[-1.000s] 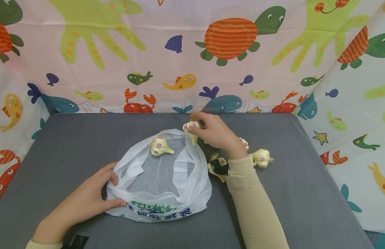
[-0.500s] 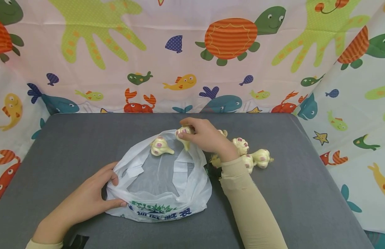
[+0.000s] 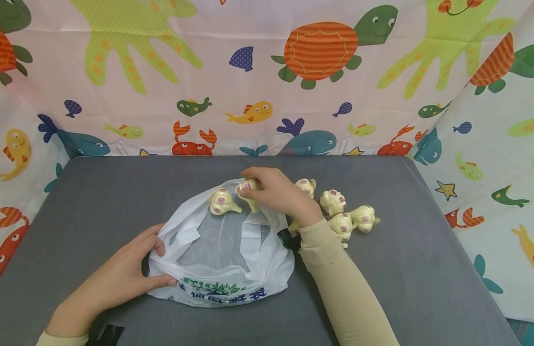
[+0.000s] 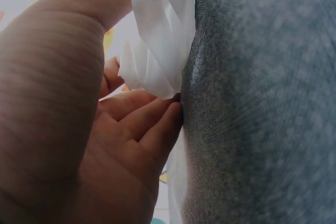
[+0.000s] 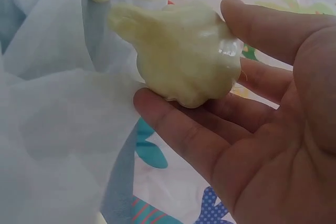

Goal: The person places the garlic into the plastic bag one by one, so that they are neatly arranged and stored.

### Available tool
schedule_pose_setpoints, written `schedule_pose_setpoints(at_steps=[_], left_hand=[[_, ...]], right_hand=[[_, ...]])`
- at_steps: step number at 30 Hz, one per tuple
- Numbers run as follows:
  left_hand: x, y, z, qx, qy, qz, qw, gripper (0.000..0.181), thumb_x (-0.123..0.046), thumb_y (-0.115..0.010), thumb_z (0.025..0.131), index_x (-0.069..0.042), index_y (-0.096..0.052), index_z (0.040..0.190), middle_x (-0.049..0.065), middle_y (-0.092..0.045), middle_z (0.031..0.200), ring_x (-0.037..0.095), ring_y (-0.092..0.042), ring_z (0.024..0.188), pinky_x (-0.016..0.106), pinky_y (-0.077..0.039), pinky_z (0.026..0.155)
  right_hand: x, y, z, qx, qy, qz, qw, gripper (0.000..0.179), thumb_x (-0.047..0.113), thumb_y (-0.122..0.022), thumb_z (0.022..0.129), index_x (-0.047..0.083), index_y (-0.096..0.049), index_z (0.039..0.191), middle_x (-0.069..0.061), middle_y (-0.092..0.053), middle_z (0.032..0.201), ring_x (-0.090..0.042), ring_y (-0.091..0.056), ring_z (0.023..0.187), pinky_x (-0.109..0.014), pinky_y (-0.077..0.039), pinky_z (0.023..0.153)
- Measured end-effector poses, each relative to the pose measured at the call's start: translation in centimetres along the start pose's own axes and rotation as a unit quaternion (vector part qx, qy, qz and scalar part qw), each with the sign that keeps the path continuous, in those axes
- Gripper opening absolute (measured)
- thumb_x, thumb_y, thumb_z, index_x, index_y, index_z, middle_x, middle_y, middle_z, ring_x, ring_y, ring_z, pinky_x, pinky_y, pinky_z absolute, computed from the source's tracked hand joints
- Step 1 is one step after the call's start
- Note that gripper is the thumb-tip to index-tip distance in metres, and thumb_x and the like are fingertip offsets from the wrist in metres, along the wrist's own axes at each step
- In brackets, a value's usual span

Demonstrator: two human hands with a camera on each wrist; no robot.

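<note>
A white plastic bag [image 3: 215, 281] with green and blue print lies with its mouth spread wide. My left hand [image 3: 120, 271] holds its left side, thumb on the front and fingers at the rim; in the left wrist view the fingers [image 4: 152, 121] press against the bag's folds [image 4: 163, 35]. Over the bag's far right rim, my right hand [image 3: 277, 192] grips a garlic bulb [image 3: 248, 192] between thumb and fingers. The right wrist view shows that bulb [image 5: 184, 53] from its pale side, stem toward the bag. Another garlic bulb [image 3: 224, 202] rests inside the bag's far part.
Several more garlic bulbs [image 3: 341, 226] lie grouped right of the bag, partly hidden by the right forearm. A black strap [image 3: 288, 239] shows at the right wrist. The grey table [image 3: 422, 278] ends at a curtain [image 3: 249, 77] printed with sea animals.
My right hand has carried the garlic bulb leftward and slightly toward me, over the bag's rim. The bulbs at the right are more uncovered. My left hand has stayed put.
</note>
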State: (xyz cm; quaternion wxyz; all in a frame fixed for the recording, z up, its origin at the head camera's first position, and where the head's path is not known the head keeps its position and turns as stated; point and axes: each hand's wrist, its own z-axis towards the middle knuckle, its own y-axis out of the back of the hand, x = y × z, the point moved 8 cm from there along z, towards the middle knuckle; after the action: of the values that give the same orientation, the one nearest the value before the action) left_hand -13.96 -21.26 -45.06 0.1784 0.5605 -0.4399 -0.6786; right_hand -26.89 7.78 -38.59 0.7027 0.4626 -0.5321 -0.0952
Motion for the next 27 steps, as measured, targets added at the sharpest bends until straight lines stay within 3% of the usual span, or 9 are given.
schedule_pose_setpoints(at_steps=[27], left_hand=[[-0.1,0.1,-0.1,-0.007,-0.011,-0.003,0.9999,0.064,-0.055,-0.100,0.074,-0.023,-0.055,0.106,0.017,-0.049,0.163,0.042,-0.057,0.133,0.071,-0.049,0.104]], right_hand=[[0.4,-2.8,0.9,0.029,0.012,-0.018,0.9994,0.049,0.029,-0.071,0.108,0.002,-0.063,0.148,-0.012,-0.070,0.142,-0.025,-0.065,0.129,-0.043,-0.050,0.111]])
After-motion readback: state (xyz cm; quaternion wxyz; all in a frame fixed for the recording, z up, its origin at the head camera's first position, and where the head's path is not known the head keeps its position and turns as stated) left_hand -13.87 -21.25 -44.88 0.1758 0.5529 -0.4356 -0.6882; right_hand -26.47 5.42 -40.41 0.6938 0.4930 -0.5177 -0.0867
